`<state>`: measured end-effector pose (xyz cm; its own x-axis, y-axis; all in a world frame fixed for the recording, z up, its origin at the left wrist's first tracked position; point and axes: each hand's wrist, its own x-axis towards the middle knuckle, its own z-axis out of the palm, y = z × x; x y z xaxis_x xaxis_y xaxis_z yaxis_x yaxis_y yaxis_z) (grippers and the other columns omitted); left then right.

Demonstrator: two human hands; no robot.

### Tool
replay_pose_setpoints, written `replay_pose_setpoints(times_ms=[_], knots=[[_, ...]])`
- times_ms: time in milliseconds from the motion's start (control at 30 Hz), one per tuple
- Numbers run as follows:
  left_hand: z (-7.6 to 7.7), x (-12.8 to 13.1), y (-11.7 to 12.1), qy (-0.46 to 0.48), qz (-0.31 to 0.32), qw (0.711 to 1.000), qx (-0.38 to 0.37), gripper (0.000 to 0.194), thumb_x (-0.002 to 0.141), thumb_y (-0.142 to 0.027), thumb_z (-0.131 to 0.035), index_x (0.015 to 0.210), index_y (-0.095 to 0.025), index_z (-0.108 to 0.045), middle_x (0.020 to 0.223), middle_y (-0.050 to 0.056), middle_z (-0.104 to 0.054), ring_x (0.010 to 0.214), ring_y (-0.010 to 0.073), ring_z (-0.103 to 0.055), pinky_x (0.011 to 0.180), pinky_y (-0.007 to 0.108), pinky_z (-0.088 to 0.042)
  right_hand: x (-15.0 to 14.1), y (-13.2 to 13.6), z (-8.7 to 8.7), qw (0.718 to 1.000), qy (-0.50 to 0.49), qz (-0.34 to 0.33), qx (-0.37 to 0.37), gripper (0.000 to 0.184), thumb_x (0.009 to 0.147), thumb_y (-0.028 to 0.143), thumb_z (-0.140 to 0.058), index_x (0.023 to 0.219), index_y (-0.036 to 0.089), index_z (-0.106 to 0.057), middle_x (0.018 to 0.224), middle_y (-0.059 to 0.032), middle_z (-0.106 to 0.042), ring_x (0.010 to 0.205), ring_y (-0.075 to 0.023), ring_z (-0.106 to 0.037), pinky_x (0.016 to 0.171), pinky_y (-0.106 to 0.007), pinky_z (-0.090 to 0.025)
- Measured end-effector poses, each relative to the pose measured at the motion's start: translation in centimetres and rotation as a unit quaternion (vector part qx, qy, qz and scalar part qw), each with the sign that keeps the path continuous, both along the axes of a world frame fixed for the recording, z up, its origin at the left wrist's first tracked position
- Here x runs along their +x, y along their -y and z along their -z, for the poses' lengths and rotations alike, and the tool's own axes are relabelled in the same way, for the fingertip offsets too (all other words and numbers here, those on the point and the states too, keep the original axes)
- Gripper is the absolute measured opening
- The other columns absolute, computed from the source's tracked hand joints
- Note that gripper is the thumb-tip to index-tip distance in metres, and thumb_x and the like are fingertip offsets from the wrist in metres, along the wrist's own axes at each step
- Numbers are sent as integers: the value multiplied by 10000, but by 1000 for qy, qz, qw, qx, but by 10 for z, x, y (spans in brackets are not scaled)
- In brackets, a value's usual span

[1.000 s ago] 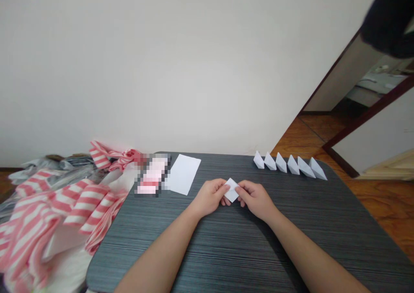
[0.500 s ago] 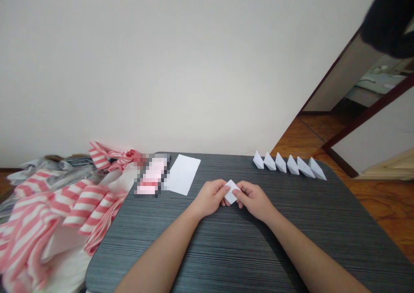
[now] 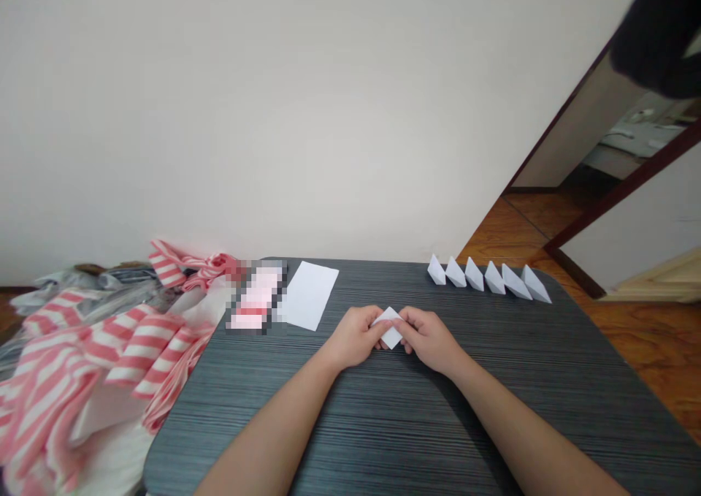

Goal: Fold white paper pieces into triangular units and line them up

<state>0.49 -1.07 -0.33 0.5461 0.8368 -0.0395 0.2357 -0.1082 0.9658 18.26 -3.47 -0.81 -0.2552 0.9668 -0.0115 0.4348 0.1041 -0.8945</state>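
Note:
A small piece of folded white paper [image 3: 391,329] sits between my hands, just above the dark grey wood-grain table [image 3: 328,426]. My left hand [image 3: 355,337] pinches its left side, and my right hand [image 3: 430,340] pinches its right side. My fingers hide much of the paper. Beyond my right hand, several folded white paper pieces shaped like small wedges [image 3: 487,279] stand in a row along the table's far edge.
A flat white paper sheet [image 3: 309,295] lies on the table's far side, next to a pixelated pink object [image 3: 256,299]. Pink-and-white striped fabric [image 3: 120,357] is heaped beyond the left edge. A dark blurred shape [image 3: 657,32] hangs at the upper right.
The folded paper has turned in my fingers, with its corner now pointing down and a flap showing to the left. My hands have drawn slightly closer together.

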Motion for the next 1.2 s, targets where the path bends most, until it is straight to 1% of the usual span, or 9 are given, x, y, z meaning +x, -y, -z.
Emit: replay_pose_setpoints(times_ms=[167, 300, 400, 533, 633, 767, 900, 1033, 1200], knots=[[-2, -1, 0, 1, 0, 1000, -2, 340, 846, -434, -436, 769, -132, -571, 664, 35, -629, 562, 120, -566, 522, 219, -436, 0, 1, -4, 1000, -10, 5, -17, 256, 878, 342, -442, 692, 183, -517, 541, 28, -559, 439, -97, -533, 453, -197, -398], [-1, 0, -1, 36, 1, 999, -31, 331, 847, -431, -438, 809, -130, -571, 668, 40, -637, 563, 120, -576, 544, 231, -460, 1, 0, -6, 999, -16, 24, -24, 258, 870, 348, -456, 678, 185, -512, 529, 32, -562, 434, -97, -537, 455, -196, -404], [0, 0, -2, 55, 1, 997, -55, 335, 849, -432, -432, 807, -128, -567, 660, 45, -641, 554, 120, -581, 543, 239, -472, 2, -1, -5, 999, -30, 29, -29, 268, 868, 348, -460, 659, 185, -502, 520, 32, -564, 436, -99, -539, 460, -197, -407], [0, -1, -3, 58, 6, 996, -63, 364, 859, -435, -409, 784, -121, -578, 658, 57, -645, 544, 123, -586, 528, 239, -471, 2, -2, -1, 998, -45, 29, -41, 272, 863, 358, -466, 656, 185, -502, 530, 30, -570, 433, -98, -534, 453, -197, -403], [-1, -2, -4, 65, 7, 995, -74, 368, 859, -437, -410, 796, -117, -582, 655, 62, -648, 538, 126, -590, 518, 238, -468, 4, -2, 0, 997, -41, 29, -50, 292, 858, 372, -471, 639, 183, -509, 501, 31, -557, 408, -94, -513, 446, -197, -395], [0, -1, -4, 77, -2, 994, -79, 366, 853, -442, -425, 810, -112, -579, 645, 64, -648, 533, 124, -589, 518, 235, -466, 6, -2, -2, 998, -26, 34, -41, 342, 869, 379, -448, 597, 182, -513, 470, 27, -546, 393, -92, -499, 455, -201, -399], [0, -1, -5, 88, -8, 993, -78, 363, 856, -440, -424, 825, -110, -574, 643, 62, -647, 532, 122, -587, 515, 235, -465, 5, -1, -2, 998, -23, 41, -37, 341, 867, 374, -447, 591, 185, -509, 472, 28, -549, 386, -93, -499, 443, -203, -393], [-1, -1, -5, 92, 0, 993, -75, 377, 861, -438, -413, 812, -104, -581, 638, 64, -645, 522, 120, -581, 509, 234, -463, 4, -2, 0, 998, -29, 46, -40, 337, 861, 376, -453, 586, 186, -497, 476, 32, -543, 378, -89, -488, 430, -201, -386], [0, 0, -6, 95, -7, 992, -87, 377, 855, -444, -422, 817, -105, -582, 639, 67, -648, 521, 124, -587, 501, 231, -462, 5, -2, -1, 998, -17, 47, -30, 329, 855, 365, -461, 576, 191, -488, 449, 42, -525, 354, -86, -463, 417, -203, -370]])
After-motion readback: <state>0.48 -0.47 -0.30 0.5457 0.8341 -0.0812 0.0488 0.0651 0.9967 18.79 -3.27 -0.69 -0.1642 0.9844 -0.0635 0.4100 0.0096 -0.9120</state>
